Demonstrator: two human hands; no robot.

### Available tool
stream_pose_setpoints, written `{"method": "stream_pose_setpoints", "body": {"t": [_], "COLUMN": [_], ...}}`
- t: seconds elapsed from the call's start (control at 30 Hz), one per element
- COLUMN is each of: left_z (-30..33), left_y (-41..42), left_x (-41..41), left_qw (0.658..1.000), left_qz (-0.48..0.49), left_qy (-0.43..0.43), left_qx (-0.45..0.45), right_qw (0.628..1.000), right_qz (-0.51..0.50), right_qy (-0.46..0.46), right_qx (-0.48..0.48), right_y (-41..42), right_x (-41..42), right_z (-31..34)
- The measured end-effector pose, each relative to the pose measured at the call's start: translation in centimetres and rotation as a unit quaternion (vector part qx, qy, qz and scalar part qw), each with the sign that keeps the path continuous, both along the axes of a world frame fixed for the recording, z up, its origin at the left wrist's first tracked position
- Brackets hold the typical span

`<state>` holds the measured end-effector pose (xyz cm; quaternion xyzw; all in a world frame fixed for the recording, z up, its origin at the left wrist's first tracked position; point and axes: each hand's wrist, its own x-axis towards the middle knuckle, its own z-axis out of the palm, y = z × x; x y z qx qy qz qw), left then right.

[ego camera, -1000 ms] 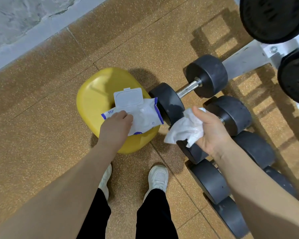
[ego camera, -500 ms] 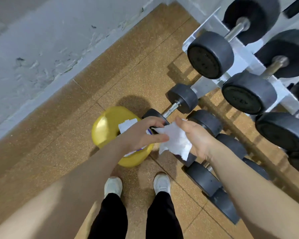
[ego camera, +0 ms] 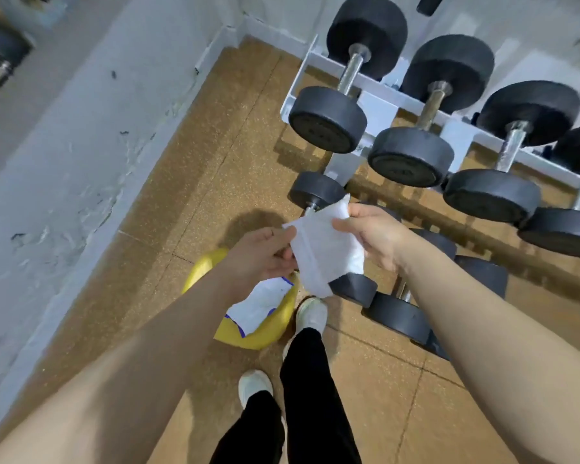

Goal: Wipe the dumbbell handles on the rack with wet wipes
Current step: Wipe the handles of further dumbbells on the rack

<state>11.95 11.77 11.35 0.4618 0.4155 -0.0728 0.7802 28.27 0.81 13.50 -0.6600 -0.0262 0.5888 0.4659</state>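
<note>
One wet wipe stretched between left hand and right hand, both pinching edges. Four dumbbells on rack, far right; handles untouched.

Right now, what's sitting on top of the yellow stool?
A white wet-wipe pack with blue edging lies on the round yellow plastic stool. The left forearm covers the pack's upper part, so its lid cannot be seen.

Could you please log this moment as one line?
stage: wipe ready | left hand: holds wipe | right hand: holds wipe | rack handles: untouched
</note>
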Motion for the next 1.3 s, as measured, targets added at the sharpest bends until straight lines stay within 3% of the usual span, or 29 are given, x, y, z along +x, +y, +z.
{"method": "stream_pose_setpoints", "body": {"t": [0.13, 0.37, 0.5, 0.67, 0.87, 1.03, 1.17, 1.3], "left_z": [-1.4, -0.5, 0.4, 1.8, 1.1, 0.6, -1.1, -3.0], "left_y": [-0.7, 0.6, 2.0, 3.6, 6.5, 10.3, 14.1, 18.0], "left_x": [4.1, 13.3, 17.9, 21.6, 25.1, 28.6, 31.8, 33.7], "left_qw": [0.998, 0.994, 0.996, 1.000, 0.997, 0.994, 0.986, 0.962], "left_qz": [-0.029, -0.060, -0.028, 0.010, 0.069, -0.058, -0.129, -0.180], "left_qy": [0.050, 0.058, 0.047, -0.017, 0.029, 0.039, 0.042, 0.018], "left_qx": [0.011, 0.064, 0.067, -0.007, -0.019, -0.079, 0.100, 0.205], "right_qw": [0.999, 0.998, 0.997, 0.993, 0.978, 0.962, 0.943, 0.926], "right_qz": [-0.031, -0.046, -0.079, -0.112, -0.208, -0.265, -0.312, -0.375], "right_qy": [0.009, 0.005, -0.019, -0.022, 0.006, 0.051, 0.061, 0.040], "right_qx": [0.024, 0.045, 0.014, -0.004, -0.015, 0.048, 0.098, 0.028], "right_y": [0.1, 0.9, 1.5, 2.8, 5.4, 7.9, 9.4, 12.0], "right_x": [2.1, 9.6, 14.1, 17.4, 19.1, 20.6, 22.2, 23.1], "right_z": [-1.2, -0.6, -0.6, -0.8, -1.7, -2.4, -3.6, -5.4]}}
